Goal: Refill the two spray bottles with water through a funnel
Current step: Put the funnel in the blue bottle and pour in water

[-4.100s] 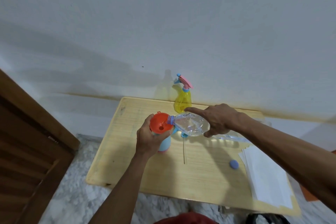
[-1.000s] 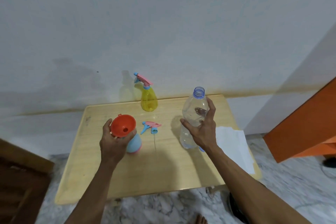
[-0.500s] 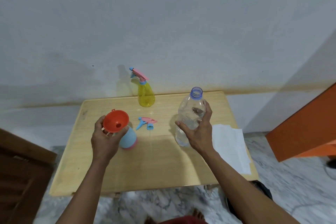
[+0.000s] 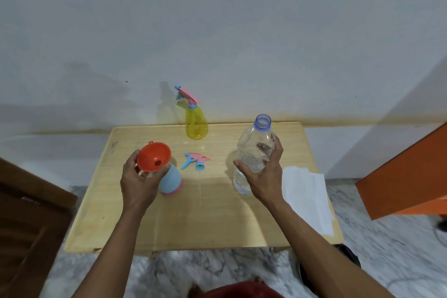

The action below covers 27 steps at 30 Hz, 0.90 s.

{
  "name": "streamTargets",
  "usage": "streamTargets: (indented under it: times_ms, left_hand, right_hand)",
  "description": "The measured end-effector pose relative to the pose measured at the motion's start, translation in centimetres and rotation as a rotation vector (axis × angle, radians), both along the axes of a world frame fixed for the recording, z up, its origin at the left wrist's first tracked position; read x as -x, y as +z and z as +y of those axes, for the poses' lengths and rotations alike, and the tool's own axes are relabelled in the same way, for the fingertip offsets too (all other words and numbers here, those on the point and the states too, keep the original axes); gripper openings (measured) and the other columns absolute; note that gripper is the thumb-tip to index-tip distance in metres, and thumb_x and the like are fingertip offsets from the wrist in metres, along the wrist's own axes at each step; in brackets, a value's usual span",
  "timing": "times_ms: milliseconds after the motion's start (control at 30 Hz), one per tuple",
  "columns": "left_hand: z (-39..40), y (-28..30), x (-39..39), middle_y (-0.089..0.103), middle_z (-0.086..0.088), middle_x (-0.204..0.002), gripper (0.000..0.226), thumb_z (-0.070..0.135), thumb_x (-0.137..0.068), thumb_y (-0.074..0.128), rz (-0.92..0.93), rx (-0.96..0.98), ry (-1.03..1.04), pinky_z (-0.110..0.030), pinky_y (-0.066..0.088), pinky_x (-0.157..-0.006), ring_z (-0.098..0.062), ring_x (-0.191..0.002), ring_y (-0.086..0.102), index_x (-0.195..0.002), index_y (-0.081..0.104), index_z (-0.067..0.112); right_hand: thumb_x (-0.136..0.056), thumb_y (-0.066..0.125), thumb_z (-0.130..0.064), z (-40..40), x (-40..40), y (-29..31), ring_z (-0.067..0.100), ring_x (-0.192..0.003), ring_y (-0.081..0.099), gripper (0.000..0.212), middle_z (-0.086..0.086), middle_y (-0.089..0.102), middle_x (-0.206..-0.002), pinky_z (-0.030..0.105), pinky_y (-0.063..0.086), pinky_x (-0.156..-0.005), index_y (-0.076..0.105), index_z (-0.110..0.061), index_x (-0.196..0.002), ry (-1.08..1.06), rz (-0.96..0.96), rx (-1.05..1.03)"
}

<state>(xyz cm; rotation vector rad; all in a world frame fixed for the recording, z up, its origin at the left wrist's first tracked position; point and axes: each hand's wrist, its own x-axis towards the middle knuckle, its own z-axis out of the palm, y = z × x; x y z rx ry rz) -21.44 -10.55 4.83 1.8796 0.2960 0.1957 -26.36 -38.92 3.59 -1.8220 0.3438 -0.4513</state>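
- Set upright on the counter (image 4: 217,220) now, no longer tipped over the funnel: clear water bottle (image 4: 254,152), uncapped, wrapped by the right hand (image 4: 262,174), forearm reaching in from lower right.
- Left hand (image 4: 139,182) curled round the orange funnel (image 4: 153,157), seated in the blue spray bottle (image 4: 170,180).
- Loose sprayer head (image 4: 194,161) between both hands; yellow spray bottle (image 4: 196,121) at the counter's back edge.

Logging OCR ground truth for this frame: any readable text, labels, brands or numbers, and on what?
None readable.
Clear water bottle in the right hand: no label visible.
Yellow spray bottle, blue spray bottle, orange funnel, loose trigger head: no print visible.
White paper: looks blank.
Small pale tag on the brown door: too blurred to read.
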Motion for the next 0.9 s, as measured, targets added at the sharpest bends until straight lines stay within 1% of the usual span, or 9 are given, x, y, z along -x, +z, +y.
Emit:
streamTargets:
  times_ms: [133, 233, 333, 400, 567, 667, 733, 833, 900]
  left_hand:
    - [-0.9, 2.4, 0.5, 0.046, -0.001, -0.144, 0.091, 0.019, -0.070, 0.090, -0.111, 0.021, 0.054, -0.032, 0.047, -0.103, -0.013, -0.125, 0.051, -0.147, 0.041, 0.020]
    - [-3.1, 4.5, 0.1, 0.057, -0.003, -0.133, 0.093, 0.017, -0.059, 0.095, -0.146, 0.172, 0.046, -0.025, 0.048, -0.098, -0.011, -0.116, 0.060, -0.139, 0.047, 0.019]
    - [-6.4, 3.9, -0.7, 0.070, 0.000, -0.111, 0.088, 0.035, -0.045, 0.096, -0.008, 0.168, -0.038, -0.023, 0.054, -0.080, -0.011, -0.092, 0.069, -0.122, 0.057, 0.020]
    - [-8.8, 2.2, -0.4, 0.070, 0.000, -0.106, 0.081, 0.035, -0.055, 0.095, 0.149, 0.073, -0.092, -0.019, 0.052, -0.072, -0.008, -0.082, 0.067, -0.125, 0.058, 0.017]
    - [-12.6, -3.7, -0.2, 0.065, -0.001, -0.117, 0.074, 0.047, -0.066, 0.086, 0.374, -0.154, -0.188, -0.035, 0.053, -0.087, -0.020, -0.102, 0.060, -0.125, 0.057, 0.014]
    - [-13.6, -5.5, -0.6, 0.060, -0.005, -0.129, 0.084, 0.049, -0.068, 0.084, 0.454, -0.195, -0.183, -0.030, 0.049, -0.088, -0.024, -0.117, 0.057, -0.136, 0.048, 0.015]
    - [-14.1, -6.1, -0.7, 0.056, -0.005, -0.135, 0.091, 0.049, -0.068, 0.083, 0.483, -0.208, -0.168, -0.033, 0.047, -0.092, -0.025, -0.123, 0.054, -0.142, 0.042, 0.016]
    - [-14.6, -6.5, -0.8, 0.057, -0.007, -0.135, 0.087, 0.048, -0.071, 0.082, 0.503, -0.238, -0.160, -0.032, 0.046, -0.091, -0.026, -0.124, 0.054, -0.141, 0.043, 0.013]
    - [-14.7, -6.6, -0.8, 0.057, -0.008, -0.135, 0.086, 0.049, -0.072, 0.081, 0.500, -0.257, -0.169, -0.034, 0.046, -0.094, -0.027, -0.124, 0.054, -0.141, 0.045, 0.011]
  right_hand:
    - [-0.068, 0.094, -0.033, 0.0, 0.0, 0.1, 0.004, -0.118, 0.056, 0.116, -0.001, 0.056, -0.135, -0.002, 0.038, -0.086, 0.016, -0.037, -0.154, -0.004, 0.009, -0.008]
    - [-0.069, 0.094, -0.033, 0.0, 0.1, 0.2, -0.012, -0.114, 0.053, 0.115, -0.004, 0.055, -0.134, 0.000, 0.040, -0.086, 0.017, -0.038, -0.154, -0.007, 0.020, -0.019]
    - [-0.069, 0.094, -0.033, 0.1, 0.2, 0.2, -0.015, -0.112, 0.052, 0.114, -0.005, 0.056, -0.134, 0.002, 0.041, -0.085, 0.017, -0.039, -0.153, -0.012, 0.032, -0.018]
    - [-0.069, 0.094, -0.033, 0.1, 0.2, 0.2, -0.011, -0.111, 0.054, 0.114, -0.006, 0.056, -0.133, 0.001, 0.041, -0.083, 0.017, -0.039, -0.153, -0.012, 0.040, -0.011]
    - [-0.067, 0.094, -0.034, 0.0, 0.3, 0.4, -0.010, -0.108, 0.055, 0.115, -0.009, 0.056, -0.129, -0.001, 0.041, -0.079, 0.018, -0.037, -0.153, -0.012, 0.051, -0.005]
    - [-0.067, 0.095, -0.031, 0.0, 0.2, 0.3, -0.011, -0.108, 0.056, 0.115, -0.009, 0.057, -0.130, 0.001, 0.043, -0.079, 0.018, -0.040, -0.151, -0.021, 0.069, -0.013]
    - [-0.066, 0.095, -0.031, 0.1, 0.2, 0.3, -0.005, -0.108, 0.059, 0.114, -0.009, 0.057, -0.132, 0.003, 0.044, -0.079, 0.018, -0.045, -0.149, -0.025, 0.076, -0.021]
    - [-0.065, 0.095, -0.031, 0.1, 0.1, 0.4, 0.006, -0.112, 0.062, 0.115, -0.010, 0.057, -0.133, 0.006, 0.046, -0.080, 0.017, -0.049, -0.147, -0.033, 0.076, -0.027]
    - [-0.065, 0.095, -0.030, 0.2, 0.1, 0.4, 0.005, -0.112, 0.062, 0.114, -0.011, 0.057, -0.132, 0.005, 0.047, -0.079, 0.018, -0.052, -0.146, -0.039, 0.078, -0.039]
